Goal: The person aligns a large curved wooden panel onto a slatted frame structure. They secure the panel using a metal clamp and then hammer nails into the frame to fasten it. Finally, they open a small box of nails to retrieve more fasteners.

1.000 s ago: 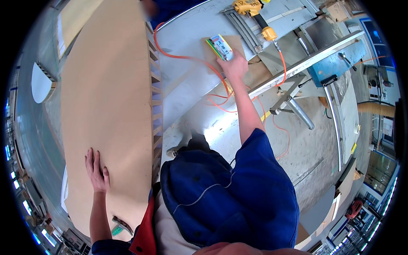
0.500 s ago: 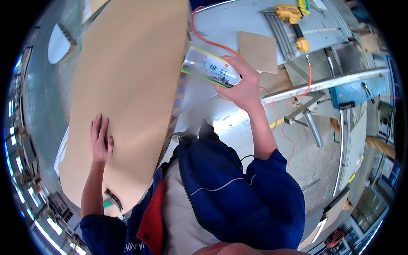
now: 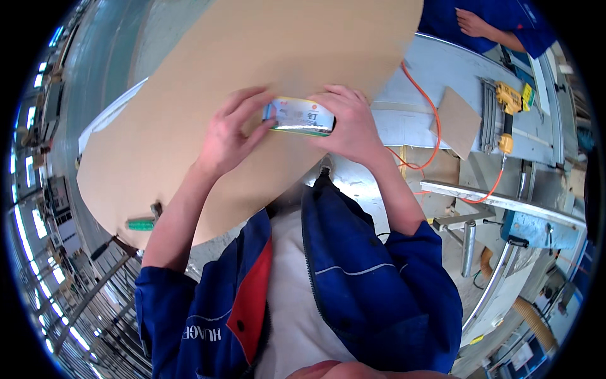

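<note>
Both my hands are round a small white carton point(image 3: 302, 116) with yellow and green edges, held over a large tan board point(image 3: 158, 164). My right hand point(image 3: 350, 120) grips the carton's right end. At its left end my left hand point(image 3: 237, 129) has its fingers and thumb bent round it, somewhat blurred. A green-handled hammer point(image 3: 140, 224) lies on the board by my left forearm, partly hidden behind it.
On the grey metal table point(image 3: 404, 95) at right lie a yellow and black nail gun point(image 3: 507, 104), its orange hose point(image 3: 435, 126) and a tan offcut point(image 3: 457, 123). Another person's hand point(image 3: 472, 24) shows at the top right. A metal rail point(image 3: 499, 201) juts out below.
My left hand has left the board's surface and come up to the carton. The right hand has brought the carton over the board. The view has shifted, and another person now shows.
</note>
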`<action>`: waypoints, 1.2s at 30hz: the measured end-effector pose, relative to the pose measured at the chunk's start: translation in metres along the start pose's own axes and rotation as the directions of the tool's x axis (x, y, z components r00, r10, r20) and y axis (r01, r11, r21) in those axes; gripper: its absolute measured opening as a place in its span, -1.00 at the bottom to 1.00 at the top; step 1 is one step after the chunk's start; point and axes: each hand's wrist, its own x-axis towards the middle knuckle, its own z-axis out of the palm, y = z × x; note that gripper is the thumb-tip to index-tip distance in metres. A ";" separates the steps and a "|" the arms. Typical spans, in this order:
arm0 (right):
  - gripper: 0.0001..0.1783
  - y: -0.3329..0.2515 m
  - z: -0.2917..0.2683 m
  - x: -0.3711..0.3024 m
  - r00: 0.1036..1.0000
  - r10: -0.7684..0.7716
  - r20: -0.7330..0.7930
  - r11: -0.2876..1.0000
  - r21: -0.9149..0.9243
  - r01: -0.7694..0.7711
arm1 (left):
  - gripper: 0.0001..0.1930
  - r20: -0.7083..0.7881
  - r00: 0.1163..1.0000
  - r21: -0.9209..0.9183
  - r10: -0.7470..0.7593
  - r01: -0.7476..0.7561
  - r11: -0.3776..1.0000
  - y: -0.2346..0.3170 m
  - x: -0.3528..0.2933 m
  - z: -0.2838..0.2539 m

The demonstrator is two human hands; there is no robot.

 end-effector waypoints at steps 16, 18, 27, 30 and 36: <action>-0.54 -0.022 -0.032 0.023 0.940 -0.071 0.334 0.993 -0.064 0.098 | -0.56 0.367 0.921 0.291 0.130 -0.246 0.924 0.024 0.038 -0.008; -0.61 -0.024 -0.028 0.028 0.909 -0.006 0.417 0.983 -0.162 0.081 | -0.54 0.404 0.907 0.329 0.120 -0.267 0.906 0.021 0.041 -0.006; -0.69 -0.024 -0.016 0.027 0.920 -0.096 0.381 0.961 -0.206 0.185 | -0.62 0.441 0.863 0.444 0.246 -0.448 0.776 0.016 0.039 0.000; -0.65 -0.015 -0.025 0.028 0.952 -0.140 0.271 0.986 -0.052 0.160 | -0.68 0.323 0.936 0.246 0.140 -0.226 0.943 0.015 0.047 -0.015; -0.69 0.005 -0.033 0.032 0.951 0.166 0.263 0.966 0.151 -0.210 | -0.77 -0.244 0.939 0.177 0.241 -0.202 0.963 0.023 0.043 -0.014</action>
